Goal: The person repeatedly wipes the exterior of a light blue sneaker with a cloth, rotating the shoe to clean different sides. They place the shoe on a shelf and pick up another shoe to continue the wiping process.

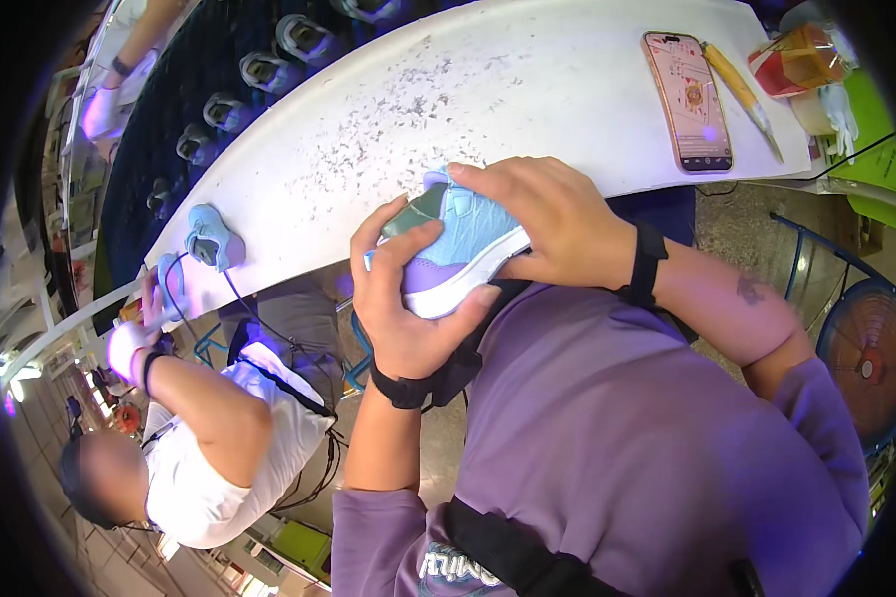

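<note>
Between my two hands, just above the near edge of the white table, I hold a small light-blue and purple shoe (481, 224) with a white sole. A dark green piece (415, 214) shows at the shoe's opening; whether it is a lining or an insert I cannot tell. My left hand (398, 289) wraps the purple end, its fingers over the green part and its thumb by the sole. Closed round the other end is my right hand (553, 214), fingers on the upper and thumb under the sole.
Dark scraps (408, 99) litter the white table (567, 109). A phone (689, 104) and a yellow-handled tool (742, 95) lie at right, near a red-and-yellow container (801, 62). Another blue shoe (212, 237) stands at left by a co-worker (209, 448). Several shoes line the dark conveyor (269, 72). A fan (869, 360) stands right.
</note>
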Tool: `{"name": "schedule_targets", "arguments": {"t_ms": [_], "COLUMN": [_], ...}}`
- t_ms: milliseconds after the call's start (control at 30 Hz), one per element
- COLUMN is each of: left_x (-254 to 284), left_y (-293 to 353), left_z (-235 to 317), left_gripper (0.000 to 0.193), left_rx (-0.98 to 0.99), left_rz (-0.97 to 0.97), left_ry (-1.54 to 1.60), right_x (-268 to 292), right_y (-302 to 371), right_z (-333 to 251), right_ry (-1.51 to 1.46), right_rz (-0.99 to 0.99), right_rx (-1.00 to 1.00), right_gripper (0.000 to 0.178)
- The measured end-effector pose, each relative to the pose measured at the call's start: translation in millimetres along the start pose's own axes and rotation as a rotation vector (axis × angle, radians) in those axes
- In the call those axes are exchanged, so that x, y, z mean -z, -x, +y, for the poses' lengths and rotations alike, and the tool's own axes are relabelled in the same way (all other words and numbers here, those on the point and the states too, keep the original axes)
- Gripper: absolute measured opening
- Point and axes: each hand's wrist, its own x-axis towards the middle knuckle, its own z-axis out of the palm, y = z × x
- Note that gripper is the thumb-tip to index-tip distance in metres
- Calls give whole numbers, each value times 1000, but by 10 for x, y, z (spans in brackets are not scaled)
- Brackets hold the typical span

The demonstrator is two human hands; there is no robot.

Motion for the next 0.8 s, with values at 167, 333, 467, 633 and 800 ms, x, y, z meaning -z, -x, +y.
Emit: {"name": "schedule_targets", "arguments": {"t_ms": [167,333,467,633,800], "left_x": [36,32,2,79,330], "left_y": [8,-44,-56,-329,-625], "left_z": [-117,-170,-264,-322,-431], "left_gripper": [61,61,60,73,59], "left_rx": [111,235,222,252,271], "left_rz": [-79,-108,-67,-159,22], "left_ry": [146,285,347,632,820], "right_x": [127,92,55,488,2290], "right_y": [79,162,113,-191,-833], "right_z": [87,272,282,183,-267], "right_ry": [-73,-391,-399,-410,-38], "right_rz": [-1,-25,-3,-183,214], "right_rx": [85,-123,-136,-304,113], "right_gripper": [86,75,74,74,51]}}
